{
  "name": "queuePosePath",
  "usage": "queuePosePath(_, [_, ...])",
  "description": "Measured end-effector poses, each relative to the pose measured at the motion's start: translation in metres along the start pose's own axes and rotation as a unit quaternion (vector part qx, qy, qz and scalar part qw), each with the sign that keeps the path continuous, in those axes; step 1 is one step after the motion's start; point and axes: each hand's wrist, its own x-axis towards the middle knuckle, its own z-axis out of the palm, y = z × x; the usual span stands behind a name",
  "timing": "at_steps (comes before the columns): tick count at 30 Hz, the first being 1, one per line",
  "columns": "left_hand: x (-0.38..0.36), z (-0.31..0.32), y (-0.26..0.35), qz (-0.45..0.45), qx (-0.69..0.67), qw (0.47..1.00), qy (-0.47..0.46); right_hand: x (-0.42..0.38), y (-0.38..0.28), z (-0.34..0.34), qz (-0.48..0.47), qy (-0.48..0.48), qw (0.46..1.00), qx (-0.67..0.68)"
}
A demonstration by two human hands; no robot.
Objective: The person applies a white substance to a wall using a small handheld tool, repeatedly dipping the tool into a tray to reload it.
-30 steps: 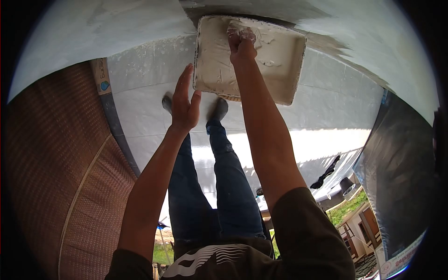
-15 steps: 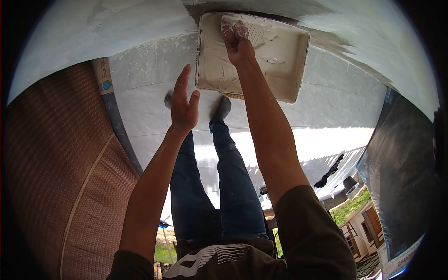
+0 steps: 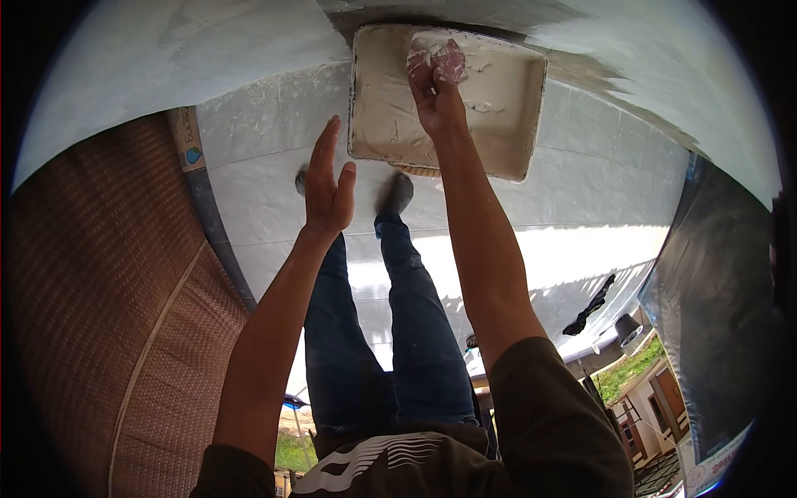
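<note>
A shallow rectangular tray [image 3: 531, 124] of off-white paste lies at the top centre. Over its upper left part is my right hand [image 3: 436, 79], its fingers bent and smeared with white paste. Something pinkish and paste-covered shows at the fingers, but I cannot make out what it is. My left hand [image 3: 328, 183] hangs in the air to the left of the tray, touching nothing, with its fingers stretched out and thumb apart.
Grey sheeting [image 3: 274, 191] covers the floor under my feet. A woven brown sheet [image 3: 91, 274] hangs at the left, and a dark sheet [image 3: 714, 290] at the right. A grey wall surface [image 3: 166, 66] curves overhead. A black strip [image 3: 589, 307] lies at the lower right.
My right hand has moved slightly right and down over the tray, and its fingers have turned, showing more of the pinkish surface. My left hand has barely moved.
</note>
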Motion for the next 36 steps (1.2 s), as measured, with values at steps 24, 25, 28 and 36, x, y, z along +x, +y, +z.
queuePosePath(24, [0.078,-0.103,0.25,0.212,0.032,0.973,0.089,-0.269,-0.16,0.113,-0.08,-0.287,0.947,-0.122])
queuePosePath(25, [0.083,-0.111,0.261,0.231,0.027,0.968,0.097,-0.274,-0.164,0.124,-0.083,-0.31,0.94,-0.116])
queuePosePath(28, [0.093,-0.132,0.3,0.278,0.031,0.953,0.119,-0.293,-0.177,0.153,-0.1,-0.339,0.93,-0.097])
queuePosePath(36, [0.107,-0.171,0.365,0.363,0.006,0.921,0.144,-0.333,-0.205,0.208,-0.173,-0.369,0.908,-0.097])
